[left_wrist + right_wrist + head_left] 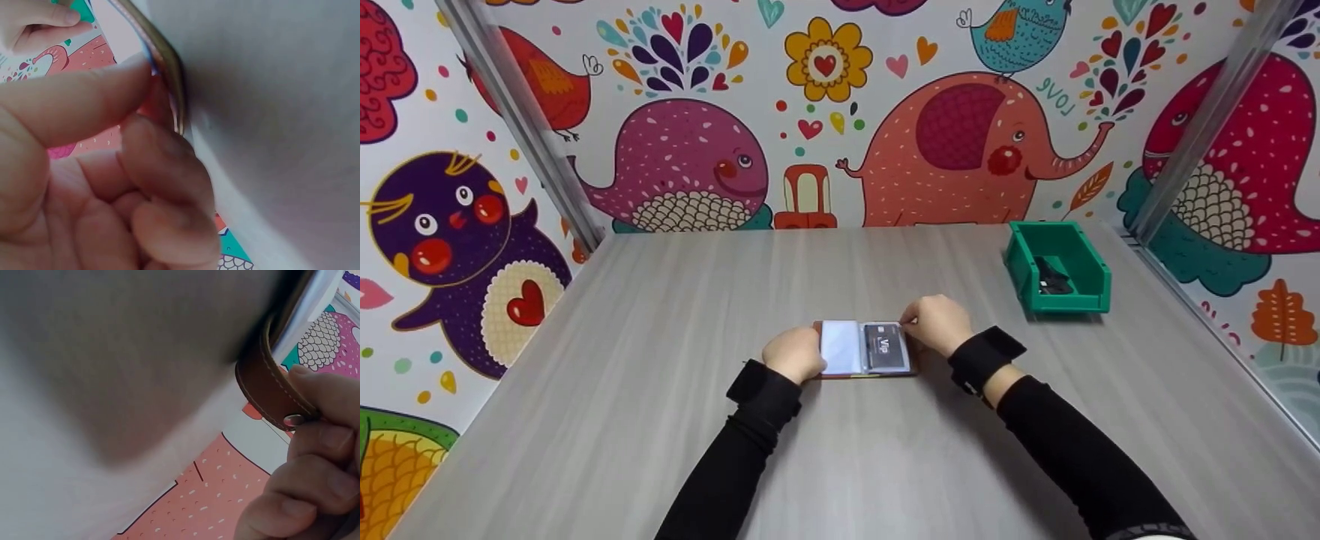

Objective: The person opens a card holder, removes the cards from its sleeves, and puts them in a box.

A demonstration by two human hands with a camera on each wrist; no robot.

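Observation:
A small card holder (841,346) lies spread apart at mid-table, with clear sleeves inside. Its right side shows a dark card (885,348) printed "Vip"; the left sleeve looks pale. My left hand (793,354) pinches the left edge between thumb and curled fingers, and the left wrist view shows that brown edge (173,79) at the fingertips. At the opposite side, my right hand (939,324) grips the end of a brown stitched strap (269,385). A metal snap (293,420) shows beside the right fingers in the right wrist view.
To the back right stands a green bin (1069,303) with a black object (1051,276) inside. Printed panels with cartoon animals enclose the wood-grain table (697,285) at the back and sides, with metal posts (521,120) at the corners.

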